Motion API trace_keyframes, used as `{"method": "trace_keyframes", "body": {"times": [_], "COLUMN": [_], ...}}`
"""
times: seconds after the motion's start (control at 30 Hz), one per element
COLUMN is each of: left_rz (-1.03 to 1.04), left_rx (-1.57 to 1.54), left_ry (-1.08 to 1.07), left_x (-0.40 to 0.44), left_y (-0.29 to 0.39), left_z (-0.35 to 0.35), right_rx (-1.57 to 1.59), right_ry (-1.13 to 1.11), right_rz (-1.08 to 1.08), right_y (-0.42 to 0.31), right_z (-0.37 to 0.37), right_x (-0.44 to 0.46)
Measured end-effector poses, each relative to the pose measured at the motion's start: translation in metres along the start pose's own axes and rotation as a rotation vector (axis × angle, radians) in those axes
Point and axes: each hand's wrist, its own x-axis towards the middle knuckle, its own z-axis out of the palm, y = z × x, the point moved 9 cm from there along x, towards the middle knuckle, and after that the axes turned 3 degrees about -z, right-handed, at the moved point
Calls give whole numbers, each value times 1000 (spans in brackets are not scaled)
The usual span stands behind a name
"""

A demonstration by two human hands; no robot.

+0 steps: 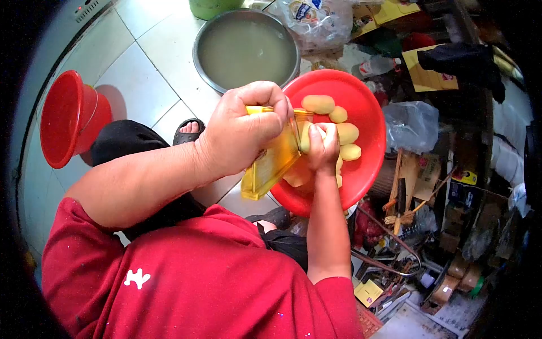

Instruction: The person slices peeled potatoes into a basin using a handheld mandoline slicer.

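Observation:
My left hand (243, 127) is closed around the top end of a yellow plastic vegetable slicer (268, 169), which is tilted over the left side of a red basin (372, 164). My right hand (324, 150) grips a peeled potato (305, 138) against the slicer's face, its fingers wrapped round it. Several more peeled potatoes (318, 104) lie in the basin, to the right of and beyond my hands. The slicer's blade and part of the held potato are hidden.
A metal basin of cloudy water (248, 53) stands beyond my left hand, with a green container (214, 7) behind it. At left on the tiles is a red bucket (70, 121). Plastic bags (411, 125), a bottle (377, 68), cardboard and tools clutter the right side.

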Motion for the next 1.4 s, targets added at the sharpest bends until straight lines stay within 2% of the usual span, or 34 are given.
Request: {"method": "trace_keyframes", "body": {"times": [0.1,0.2,0.23,0.3,0.33,0.37,0.4,0.43,0.5,0.53,0.6,0.67,0.73,0.77,0.8,0.83,0.93,1.0,1.03,1.13,1.2,1.27,1.37,1.4], "left_rz": [-36,-68,-34,0,1,5,12,19,-53,-62,-41,-21,-17,-16,-8,-1,-49,-39,-13,23,32,-64,-59,-53], "left_rx": [-82,-88,-31,43,43,46,49,50,-51,-54,-37,-21,-26,-28,-10,9,-70,-26,-4,-7,-28,-50,-59,-63], "left_ry": [5,46,27,24,24,10,-9,-12,26,31,11,15,0,-5,-18,-26,40,2,4,-25,-62,10,-6,-8], "left_x": [5,1,0,-1,-1,-2,-1,1,1,-2,-2,-2,-1,-2,-1,0,0,-1,-2,-3,1,4,4,5], "left_y": [-1,-3,0,5,5,4,4,6,-2,-4,0,2,2,1,2,2,-2,-3,-1,-1,3,-2,-4,-3], "left_z": [-1,-3,-1,-1,-1,-1,0,0,-3,-3,-2,-2,-1,0,2,2,-2,-2,-1,2,5,-1,-3,-4], "right_rx": [57,36,37,69,-6,3,10,10,111,65,103,77,-72,-84,-93,-94,49,123,60,-100,-138,-174,-103,49], "right_ry": [17,-12,-9,-15,33,8,-11,-6,-19,-3,-48,-38,32,21,11,10,12,-16,-3,50,52,43,35,-18], "right_rz": [-63,-364,-364,-285,-243,-85,72,66,-99,-235,-362,-290,-194,-78,34,31,-259,-326,-338,-41,6,61,113,146], "right_y": [8,-104,-102,-82,-46,1,14,11,-25,-62,-119,-90,-20,10,16,10,-68,-110,-105,-4,20,38,44,46], "right_z": [0,-12,-11,-8,-3,4,5,3,1,-4,-8,-3,2,3,3,3,-3,-5,-5,4,6,9,6,7], "right_x": [-2,-31,-30,-25,-15,-4,3,3,-9,-19,-39,-28,-7,-1,4,4,-22,-39,-35,-4,7,9,10,9]}}
